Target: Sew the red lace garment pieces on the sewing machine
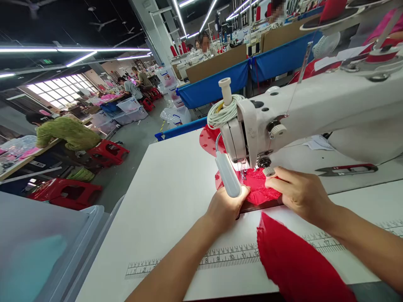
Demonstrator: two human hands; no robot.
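Note:
Red lace fabric (pixel 262 186) lies under the needle area of a white sewing machine (pixel 315 109). My left hand (pixel 224 208) is at the fabric's left front edge, its thumb on the cloth; a small white lamp (pixel 229 174) partly hides its fingers. On the right side, my right hand (pixel 304 197) has its thumb and forefinger drawn together at the lace, close beside a ridged white knob (pixel 269 171). A separate plain red cloth piece (pixel 292 256) hangs over the table's front edge.
Thread snips (pixel 348 169) lie on the machine bed. A printed ruler (pixel 231 256) crosses the white table (pixel 163 188). Plastic bins (pixel 78 235) stand at left, near red stools (pixel 67 193). Several people work at other tables; blue cloth barriers (pixel 214 86) stand behind.

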